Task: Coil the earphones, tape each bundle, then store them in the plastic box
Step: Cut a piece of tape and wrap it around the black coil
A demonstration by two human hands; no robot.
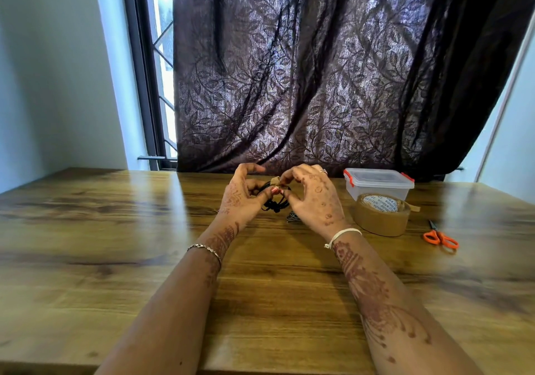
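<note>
**While both grips are closing on the black coil, the box is sitting shut**

Where the dark leaf-patterned curtain [333, 70] is hanging across the far wall, a strip of window [162, 56] is showing to its left. The wooden counter [101, 244] is filling the lower half of the view, and both forearms are reaching out over it toward the far edge.

To the right of the hands, the roll of brown tape [382, 215] is lying flat with its loose end sticking out to the right. The plastic box [379, 185] is standing just behind it with its lid on and its red clips showing at the corners. Whether roll and box are touching is not clear.

The left grip [243, 195] is curling round the earphones [275, 205], with its thumb pressing on the cord. The right grip [312, 198] is pinching a short strip of tape [275, 182] at the top of the bundle between thumb and forefinger.

Further right, the orange scissors [440, 237] are lying well apart from the hands, with handles toward the person and blades pointing at the far edge.

The earphones are being held as a small black coil above the counter, between the two hands. Its long axis is running roughly left to right, and a clump of cord is hanging from its lower side. Which way the plug is pointing cannot be told.

A small grey tangle of wire [293, 217] is lying on the counter just below the right grip.
</note>
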